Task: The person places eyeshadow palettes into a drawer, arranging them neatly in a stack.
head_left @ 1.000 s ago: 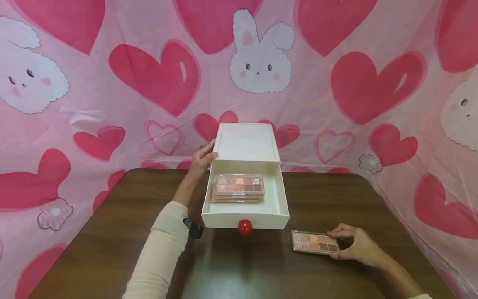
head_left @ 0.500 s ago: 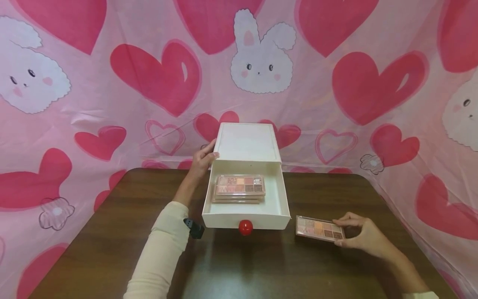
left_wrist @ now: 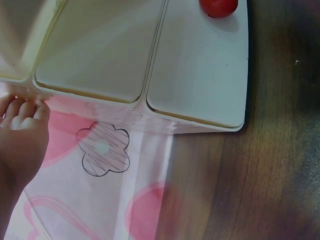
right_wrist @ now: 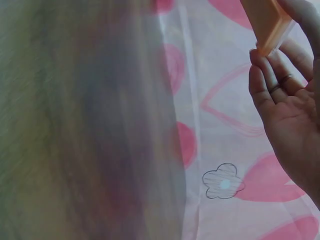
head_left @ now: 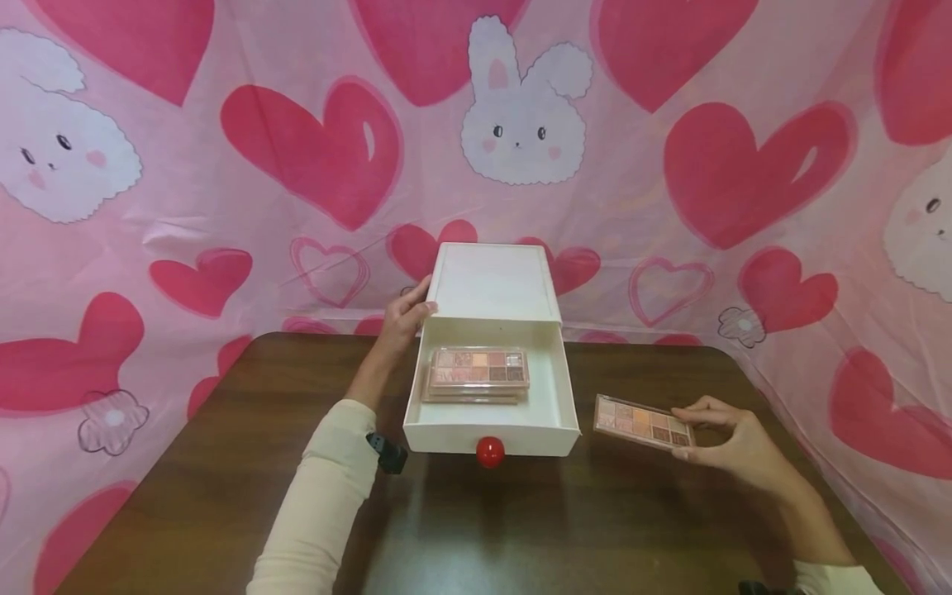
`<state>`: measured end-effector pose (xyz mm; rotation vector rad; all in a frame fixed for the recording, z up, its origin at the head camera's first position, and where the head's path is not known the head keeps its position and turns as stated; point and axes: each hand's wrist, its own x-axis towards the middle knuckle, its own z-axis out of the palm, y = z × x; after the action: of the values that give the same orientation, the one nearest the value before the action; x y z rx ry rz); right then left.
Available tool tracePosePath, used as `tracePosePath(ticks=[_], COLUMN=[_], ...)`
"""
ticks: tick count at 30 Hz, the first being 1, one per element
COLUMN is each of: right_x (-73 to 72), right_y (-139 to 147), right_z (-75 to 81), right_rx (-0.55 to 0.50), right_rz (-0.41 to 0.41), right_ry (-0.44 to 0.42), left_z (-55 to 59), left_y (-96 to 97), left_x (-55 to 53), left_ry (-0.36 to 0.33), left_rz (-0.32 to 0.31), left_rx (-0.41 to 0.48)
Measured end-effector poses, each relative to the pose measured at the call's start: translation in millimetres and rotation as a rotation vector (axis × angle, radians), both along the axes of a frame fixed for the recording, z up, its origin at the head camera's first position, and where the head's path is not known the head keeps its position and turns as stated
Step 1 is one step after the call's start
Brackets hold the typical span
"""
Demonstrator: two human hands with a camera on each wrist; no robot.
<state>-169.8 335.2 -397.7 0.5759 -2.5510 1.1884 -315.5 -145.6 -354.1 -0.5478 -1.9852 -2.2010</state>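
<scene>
A white drawer cabinet [head_left: 494, 281] stands on the table with its top drawer [head_left: 439, 438] pulled out; a red ball knob [head_left: 489, 452] sits on the drawer front. Inside, toward the left, lie stacked eyeshadow palettes [head_left: 479, 368]. My left hand [head_left: 404, 321] holds the cabinet's left side, thumb at the front upper corner. Between thumb and fingers of my right hand [head_left: 736, 438] is another eyeshadow palette [head_left: 643, 422], tilted and raised off the table, right of the drawer. The right wrist view catches only one end of that palette [right_wrist: 269, 25].
The brown wooden table [head_left: 245, 463] extends around the cabinet. Behind it hangs a pink cloth [head_left: 416, 165] with hearts and rabbits. In the left wrist view, lower drawer fronts [left_wrist: 100, 50] and another red knob [left_wrist: 218, 6] show.
My right hand has lifted the palette from the table, tilting it and moving it farther back and slightly right. The left hand, cabinet and stacked palettes stay in place.
</scene>
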Motion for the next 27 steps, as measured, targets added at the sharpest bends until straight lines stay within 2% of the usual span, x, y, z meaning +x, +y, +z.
tracePosePath(ticks=[8, 15, 27], right_x=[-4.7, -10.5, -14.4], right_y=[-5, -11, -18], right_z=[13.2, 23.7, 47.8], right_rx=[-0.033, -0.074, -0.068], right_rz=[-0.027, -0.011, 0.048], right_ry=[0.014, 0.051, 0.120], left_z=[0.7, 0.5, 0.6], left_y=[0.7, 0.1, -0.3], left_x=[-1.0, 0.0, -0.2], left_ry=[0.001, 0.002, 0.000], left_rz=[0.003, 0.015, 0.009], left_rx=[-0.005, -0.009, -0.015])
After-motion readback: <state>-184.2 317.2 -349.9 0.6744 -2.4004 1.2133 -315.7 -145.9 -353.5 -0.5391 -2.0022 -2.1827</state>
